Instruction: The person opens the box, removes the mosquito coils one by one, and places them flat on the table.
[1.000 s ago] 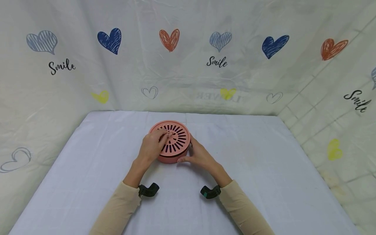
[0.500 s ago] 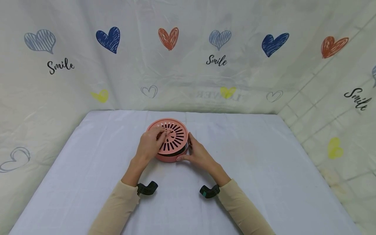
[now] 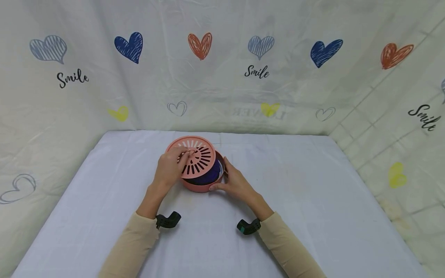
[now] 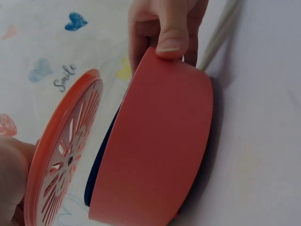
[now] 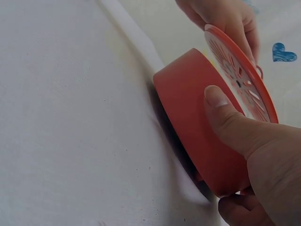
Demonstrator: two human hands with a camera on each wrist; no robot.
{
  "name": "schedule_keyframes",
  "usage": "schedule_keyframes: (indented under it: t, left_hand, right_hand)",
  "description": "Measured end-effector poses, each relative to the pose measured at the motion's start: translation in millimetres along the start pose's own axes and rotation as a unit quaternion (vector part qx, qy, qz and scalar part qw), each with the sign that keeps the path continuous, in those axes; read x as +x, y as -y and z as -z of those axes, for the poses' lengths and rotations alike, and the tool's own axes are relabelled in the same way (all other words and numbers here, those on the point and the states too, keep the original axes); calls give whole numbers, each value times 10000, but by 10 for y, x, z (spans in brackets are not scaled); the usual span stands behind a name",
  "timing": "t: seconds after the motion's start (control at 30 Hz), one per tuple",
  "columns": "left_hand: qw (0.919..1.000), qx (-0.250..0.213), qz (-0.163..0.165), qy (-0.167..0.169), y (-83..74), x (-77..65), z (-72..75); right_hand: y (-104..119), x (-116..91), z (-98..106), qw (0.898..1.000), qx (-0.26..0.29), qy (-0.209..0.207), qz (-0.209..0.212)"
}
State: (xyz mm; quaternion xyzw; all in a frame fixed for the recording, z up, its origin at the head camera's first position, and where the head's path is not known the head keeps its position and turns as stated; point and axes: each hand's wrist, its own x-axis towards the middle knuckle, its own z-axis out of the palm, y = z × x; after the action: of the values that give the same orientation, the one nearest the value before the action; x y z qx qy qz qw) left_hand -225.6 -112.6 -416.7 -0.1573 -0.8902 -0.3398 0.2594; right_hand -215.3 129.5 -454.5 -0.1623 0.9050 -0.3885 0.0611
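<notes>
A round coral-pink lid [image 3: 205,164] with radial slots is raised off a matching round box [image 4: 155,136]. My left hand [image 3: 167,166] pinches the small ring on the lid's top; in the right wrist view that ring [image 5: 260,71] shows beside the fingers. The lid sits up and to the left of the box, leaving its right and front part uncovered. Something dark blue [image 3: 210,175] shows inside the box, its kind unclear. My right hand [image 3: 238,183] grips the box's right side, thumb on the outer wall at the front. The box stands on the table.
A white cloth covers the table [image 3: 313,200]. Behind it hangs a pale curtain [image 3: 222,85] printed with hearts and "Smile". A dark wrist camera [image 3: 168,220] sits at the left cuff, another wrist camera [image 3: 248,227] at the right.
The left hand has lifted the lid and carried it left and away from me, uncovering the dark blue contents. The right hand and the box have stayed nearly in place.
</notes>
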Motion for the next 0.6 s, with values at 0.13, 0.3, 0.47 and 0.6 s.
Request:
schedule_keyframes:
  t: [0.13,0.3,0.47,0.6]
  left_hand:
    - [9999,21,20,-148,89,-7,59]
    - [9993,39,114,-365,184,-40,97]
    - [9986,-30,91,-523,220,-56,121]
    - [9981,-68,76,-609,244,-52,149]
  right_hand:
    - [-5,3,-4,10000,32,-10,73]
    - [-2,-2,-2,9999,103,-12,111]
    - [8,-5,-3,10000,26,-59,72]
    - [14,-11,-4,10000,6,-61,44]
